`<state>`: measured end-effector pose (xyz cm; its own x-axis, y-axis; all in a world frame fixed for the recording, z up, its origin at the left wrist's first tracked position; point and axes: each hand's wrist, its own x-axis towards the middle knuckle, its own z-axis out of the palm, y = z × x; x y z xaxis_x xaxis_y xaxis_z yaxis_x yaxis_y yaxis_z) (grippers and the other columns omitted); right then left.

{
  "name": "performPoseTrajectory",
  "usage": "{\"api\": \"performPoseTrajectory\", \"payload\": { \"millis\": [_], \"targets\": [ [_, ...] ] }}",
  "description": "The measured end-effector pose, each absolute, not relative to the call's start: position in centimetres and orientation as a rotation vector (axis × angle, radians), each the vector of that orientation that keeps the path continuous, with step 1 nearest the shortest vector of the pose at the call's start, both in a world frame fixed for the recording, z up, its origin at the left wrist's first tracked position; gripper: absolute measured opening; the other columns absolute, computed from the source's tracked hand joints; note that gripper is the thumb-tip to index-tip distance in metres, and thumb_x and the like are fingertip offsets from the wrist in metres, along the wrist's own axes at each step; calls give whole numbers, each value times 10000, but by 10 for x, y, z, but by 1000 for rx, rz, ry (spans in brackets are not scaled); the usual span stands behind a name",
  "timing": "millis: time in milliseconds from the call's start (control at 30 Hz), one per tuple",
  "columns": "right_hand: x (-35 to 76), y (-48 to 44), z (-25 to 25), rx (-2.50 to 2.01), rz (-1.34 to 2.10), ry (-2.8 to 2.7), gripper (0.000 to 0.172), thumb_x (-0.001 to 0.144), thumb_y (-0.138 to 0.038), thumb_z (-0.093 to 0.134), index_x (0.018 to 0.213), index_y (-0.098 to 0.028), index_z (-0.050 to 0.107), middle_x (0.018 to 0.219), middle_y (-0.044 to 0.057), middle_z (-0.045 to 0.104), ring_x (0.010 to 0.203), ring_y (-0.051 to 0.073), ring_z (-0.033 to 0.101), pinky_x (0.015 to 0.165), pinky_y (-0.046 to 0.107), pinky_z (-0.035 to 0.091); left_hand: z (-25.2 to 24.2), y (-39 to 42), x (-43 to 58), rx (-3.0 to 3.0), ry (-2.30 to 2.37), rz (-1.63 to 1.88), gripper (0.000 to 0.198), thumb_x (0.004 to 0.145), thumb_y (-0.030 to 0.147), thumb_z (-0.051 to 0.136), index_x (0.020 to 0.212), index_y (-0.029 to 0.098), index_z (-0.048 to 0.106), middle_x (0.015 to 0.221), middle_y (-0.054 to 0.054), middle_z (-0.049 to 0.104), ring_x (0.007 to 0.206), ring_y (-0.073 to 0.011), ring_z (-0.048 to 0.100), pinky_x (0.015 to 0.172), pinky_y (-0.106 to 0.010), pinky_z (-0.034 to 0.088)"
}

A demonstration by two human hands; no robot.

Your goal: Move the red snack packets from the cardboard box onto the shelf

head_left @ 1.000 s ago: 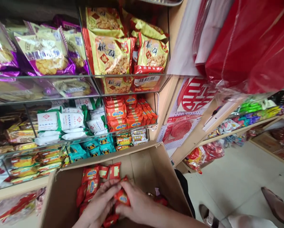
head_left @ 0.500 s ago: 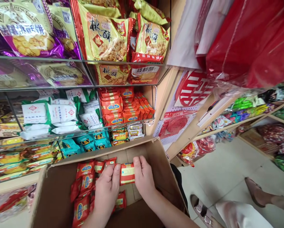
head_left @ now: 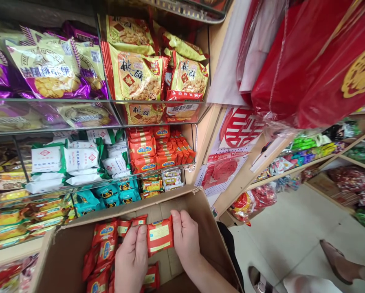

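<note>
A red snack packet [head_left: 159, 235] with a yellow label is held between both my hands above an open cardboard box [head_left: 207, 228]. My left hand [head_left: 133, 260] grips the packet's left edge and my right hand [head_left: 186, 240] grips its right edge, fingers closed on it. More red packets [head_left: 101, 252] lie inside the box at its left side. On the glass shelf just above and behind, a compartment holds stacked orange-red packets [head_left: 161, 148] of the same kind.
Glass shelves hold yellow biscuit bags [head_left: 139, 73], purple bags [head_left: 48, 69], white-green packs [head_left: 75, 158] and teal packs [head_left: 109, 195]. Red wrapped goods [head_left: 317, 61] hang at the upper right. Someone's feet in sandals [head_left: 338, 260] stand on the tiled floor at the right.
Both hands went from rummaging among the packets low in the box to lifting one red packet up between them. The camera has tilted slightly.
</note>
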<state>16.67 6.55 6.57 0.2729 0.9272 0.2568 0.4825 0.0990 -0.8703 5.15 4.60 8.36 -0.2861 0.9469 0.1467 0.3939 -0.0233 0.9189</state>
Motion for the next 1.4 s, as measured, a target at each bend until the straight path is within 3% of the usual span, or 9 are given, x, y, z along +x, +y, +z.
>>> {"api": "performPoseTrajectory", "payload": {
  "millis": [167, 267, 400, 600, 733, 833, 900, 1067, 1400],
  "targets": [
    [163, 65, 65, -1564, 710, -1273, 392, 868, -444, 275, 551, -214, 270, 493, -38, 354, 478, 105, 351, 469, 226, 289, 68, 51, 43, 1278, 1582, 1240, 271, 792, 430, 424, 623, 221, 456, 538, 58, 450, 504, -104, 416, 479, -193, 363],
    [166, 68, 59, -1585, 643, -1342, 393, 864, -433, 298, 543, -209, 262, 473, -46, 336, 452, 95, 335, 451, 219, 267, 59, 53, 31, 1422, 1687, 1106, 296, 799, 459, 393, 831, 196, 525, 751, -11, 586, 703, -170, 549, 640, -271, 450],
    [168, 69, 55, -1597, 438, -1521, 375, 870, -402, 297, 550, -205, 298, 455, -42, 352, 414, 92, 331, 441, 226, 240, 54, 46, 27, 2185, 1646, 1006, 500, 755, 336, 516, 1223, 221, 381, 1193, -97, 499, 1112, -262, 433, 921, -431, 361],
    [158, 59, 64, -1559, 482, -1647, 378, 880, -393, 266, 573, -199, 370, 458, -21, 411, 401, 101, 370, 432, 236, 235, 43, 35, 40, 2211, 1506, 991, 650, 717, 91, 430, 1327, 229, 253, 1178, -99, 514, 1114, -262, 437, 895, -434, 410],
    [163, 54, 73, -1447, 749, -1461, 348, 873, -403, 303, 607, -195, 391, 509, -19, 448, 468, 104, 436, 477, 223, 311, 43, 36, 37, 1809, 1425, 1051, 574, 714, 171, 498, 1268, 232, 362, 1287, -82, 463, 1204, -262, 397, 950, -400, 402],
    [172, 53, 75, -1336, 1095, -1219, 257, 821, -428, 431, 856, -178, 481, 733, 22, 564, 674, 126, 545, 609, 233, 411, 56, 36, 38, 1302, 1325, 1093, 697, 684, 337, 607, 1295, 276, 275, 1244, -65, 516, 1088, -246, 526, 832, -324, 502],
    [175, 51, 75, -1222, 1465, -1072, 403, 741, -447, 548, 1024, -175, 459, 869, 48, 577, 767, 145, 563, 656, 267, 447, 68, 35, 42, 1091, 1255, 1174, 771, 637, 369, 663, 1288, 300, 256, 1150, -42, 583, 961, -216, 602, 776, -289, 525],
    [172, 50, 73, -1044, 1837, -882, 585, 561, -452, 711, 1000, -151, 468, 761, 5, 570, 556, 100, 543, 520, 260, 449, 89, 32, 50, 928, 1208, 1282, 749, 579, 373, 714, 1237, 304, 362, 1180, -18, 587, 950, -198, 609, 743, -215, 527],
    [178, 51, 79, -969, 1783, -828, 434, 558, -287, 748, 863, -162, 467, 770, -4, 614, 622, 91, 556, 537, 212, 413, 69, 34, 40, 782, 1290, 1157, 705, 659, 494, 613, 1289, 325, 346, 1344, 23, 447, 1286, -229, 280, 1074, -401, 173]
  ]
}}
